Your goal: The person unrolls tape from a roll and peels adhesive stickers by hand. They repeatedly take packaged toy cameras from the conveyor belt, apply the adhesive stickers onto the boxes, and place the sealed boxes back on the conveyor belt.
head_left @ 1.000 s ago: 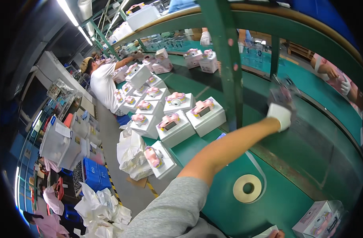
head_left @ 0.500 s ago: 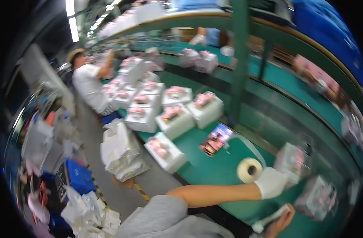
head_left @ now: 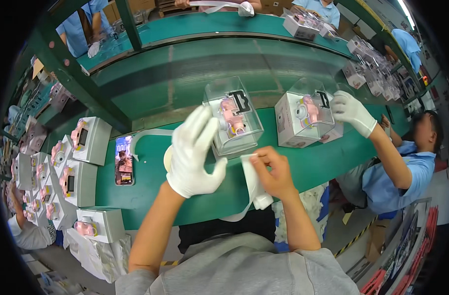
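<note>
My left hand (head_left: 192, 157), in a white glove, is raised over the green table with fingers spread and nothing in its grasp. Its fingertips overlap the near-left side of a white box with a clear plastic cover (head_left: 244, 137); I cannot tell whether they touch. Inside that box sits a pink toy (head_left: 229, 115) that looks like a camera. My bare right hand (head_left: 273, 172) pinches a limp white strip (head_left: 254, 184), whose tail hangs past the table's near edge. Behind my left glove a cream-coloured roll (head_left: 167, 158) is mostly hidden.
A second covered box (head_left: 298, 115) stands to the right, with a co-worker's gloved hand (head_left: 352, 112) at its side. A phone (head_left: 124, 161) lies left beside a pale loose strip (head_left: 153, 132). Several white boxes (head_left: 94, 147) with pink toys crowd the left end. A green post (head_left: 82, 81) rises behind.
The view has swung right, bringing the co-worker there into sight. My left hand has left the area beside the roll and is up with fingers spread. My right hand still holds the white strip.
</note>
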`<state>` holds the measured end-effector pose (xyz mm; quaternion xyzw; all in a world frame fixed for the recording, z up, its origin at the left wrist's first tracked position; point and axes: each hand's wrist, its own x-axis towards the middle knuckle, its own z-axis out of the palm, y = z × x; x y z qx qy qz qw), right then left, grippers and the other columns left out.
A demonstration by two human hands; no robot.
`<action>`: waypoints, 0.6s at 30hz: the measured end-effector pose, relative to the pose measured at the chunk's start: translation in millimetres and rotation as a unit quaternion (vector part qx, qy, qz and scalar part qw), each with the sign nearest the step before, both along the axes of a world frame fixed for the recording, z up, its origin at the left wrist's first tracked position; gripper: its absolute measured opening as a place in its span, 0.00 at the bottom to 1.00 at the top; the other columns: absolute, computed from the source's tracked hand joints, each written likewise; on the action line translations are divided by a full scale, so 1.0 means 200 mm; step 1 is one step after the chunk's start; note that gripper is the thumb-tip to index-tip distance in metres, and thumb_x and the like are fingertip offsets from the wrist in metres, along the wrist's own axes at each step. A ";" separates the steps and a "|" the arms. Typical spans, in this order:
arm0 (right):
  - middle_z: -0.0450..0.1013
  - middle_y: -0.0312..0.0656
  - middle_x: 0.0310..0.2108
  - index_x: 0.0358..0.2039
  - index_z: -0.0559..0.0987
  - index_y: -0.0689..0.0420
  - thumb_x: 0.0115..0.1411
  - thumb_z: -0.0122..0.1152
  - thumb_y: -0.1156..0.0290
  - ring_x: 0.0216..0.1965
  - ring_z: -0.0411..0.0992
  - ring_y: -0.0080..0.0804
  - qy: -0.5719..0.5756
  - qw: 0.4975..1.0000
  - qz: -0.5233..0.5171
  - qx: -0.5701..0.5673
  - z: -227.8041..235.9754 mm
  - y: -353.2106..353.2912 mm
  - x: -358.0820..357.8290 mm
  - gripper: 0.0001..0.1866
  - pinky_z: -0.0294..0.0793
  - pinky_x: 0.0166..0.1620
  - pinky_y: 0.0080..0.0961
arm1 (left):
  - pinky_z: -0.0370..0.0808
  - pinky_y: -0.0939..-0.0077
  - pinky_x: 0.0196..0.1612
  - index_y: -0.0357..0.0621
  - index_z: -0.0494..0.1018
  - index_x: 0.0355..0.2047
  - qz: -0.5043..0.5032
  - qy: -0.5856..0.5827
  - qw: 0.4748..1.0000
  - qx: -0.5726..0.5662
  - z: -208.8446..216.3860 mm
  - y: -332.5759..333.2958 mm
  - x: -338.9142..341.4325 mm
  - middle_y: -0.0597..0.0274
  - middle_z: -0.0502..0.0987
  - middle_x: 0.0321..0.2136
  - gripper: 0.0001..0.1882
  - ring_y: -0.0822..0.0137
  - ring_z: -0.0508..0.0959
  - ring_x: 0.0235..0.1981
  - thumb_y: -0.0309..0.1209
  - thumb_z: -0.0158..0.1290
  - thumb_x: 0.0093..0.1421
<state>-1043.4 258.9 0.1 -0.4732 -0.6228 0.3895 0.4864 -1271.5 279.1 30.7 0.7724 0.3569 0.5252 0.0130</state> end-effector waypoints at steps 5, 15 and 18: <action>0.75 0.42 0.21 0.31 0.79 0.58 0.60 0.66 0.74 0.22 0.70 0.39 -0.263 0.936 0.116 0.201 -0.02 0.08 0.03 0.04 0.69 0.31 0.33 | 0.62 0.48 0.66 0.42 0.65 0.61 -0.028 0.106 0.993 -0.051 -0.11 0.03 0.04 0.47 0.68 0.61 0.47 0.44 0.67 0.64 0.32 0.69 0.38; 0.75 0.42 0.18 0.28 0.73 0.56 0.60 0.64 0.69 0.17 0.67 0.44 -0.406 0.865 0.152 0.253 0.09 0.16 -0.01 0.09 0.69 0.33 0.34 | 0.63 0.50 0.65 0.47 0.64 0.61 -0.017 0.093 0.995 -0.013 -0.21 0.09 0.04 0.51 0.68 0.61 0.49 0.45 0.66 0.64 0.31 0.73 0.36; 0.75 0.41 0.19 0.27 0.72 0.56 0.57 0.63 0.73 0.17 0.69 0.44 -0.432 0.850 0.149 0.261 0.12 0.17 -0.02 0.07 0.69 0.33 0.34 | 0.64 0.51 0.64 0.49 0.67 0.59 -0.011 0.076 0.997 0.001 -0.21 0.10 0.05 0.54 0.70 0.60 0.46 0.49 0.68 0.63 0.31 0.73 0.35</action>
